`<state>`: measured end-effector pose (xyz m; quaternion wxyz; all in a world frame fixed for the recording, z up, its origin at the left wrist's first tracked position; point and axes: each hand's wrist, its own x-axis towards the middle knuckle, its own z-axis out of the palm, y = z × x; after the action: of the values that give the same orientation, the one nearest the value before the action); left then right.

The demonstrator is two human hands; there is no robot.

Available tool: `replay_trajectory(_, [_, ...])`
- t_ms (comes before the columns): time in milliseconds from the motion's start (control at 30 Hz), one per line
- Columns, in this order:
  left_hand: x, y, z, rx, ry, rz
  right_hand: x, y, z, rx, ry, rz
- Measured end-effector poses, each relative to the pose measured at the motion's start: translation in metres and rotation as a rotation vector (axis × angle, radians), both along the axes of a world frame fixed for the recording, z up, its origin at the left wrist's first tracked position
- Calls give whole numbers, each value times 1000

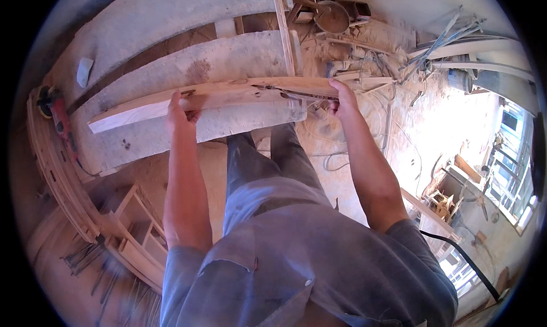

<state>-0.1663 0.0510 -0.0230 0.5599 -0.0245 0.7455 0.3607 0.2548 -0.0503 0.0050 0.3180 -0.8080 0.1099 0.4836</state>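
Nearest is the person's own grey shirt and trousers, with both bare forearms reaching up and away from the lower edge. The left hand [181,111] is closed over the near edge of a plank [216,96], fingers wrapped on top. The right hand [343,99] grips the plank's right end, fingers curled over its far side.

The plank is long, pale raw wood, held level across the body in front of the legs. Its left end juts well past the left hand and shows a clean, light cut face. Dark knots and a dark streak mark the upper face between the hands.

Just beyond and under the plank lies a broad dusty slab [228,70], grey-white and curved by the lens, with a second slab [165,13] behind it. A thin wooden strip [283,31] stands across the nearer slab, running away from the plank's middle. A small white block [84,72] lies on the far slab's left end.

To the left, a red power tool [57,119] rests on a stack of curved wooden pieces [54,167], its cord trailing down. Below them sit wooden frames [134,230].

To the right, the sawdust-covered floor [410,127] is open but crossed by loose cables [342,150]. Farther off lie long pale pipes [473,48], a round pan [332,17], and a bright window [513,156].
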Motion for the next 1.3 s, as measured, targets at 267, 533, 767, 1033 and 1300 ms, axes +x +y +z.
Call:
replay_trajectory(267, [-10,12,-12,-51,40,-196,0,1,-1,94,61,-39])
replay_trajectory(533, [-9,23,-17,-76,38,-300,27,-55,-35,420,239,-62])
replay_trajectory(767, [4,23,-11,-57,66,-278,14,-65,-35,420,238,-53])
replay_trajectory(1033, [11,7,-15,57,76,-137,20,-90,-42,341,116,160])
replay_trajectory(1300, [60,-46,28,479,1381,-1085,71,-200,-55,229,-252,623])
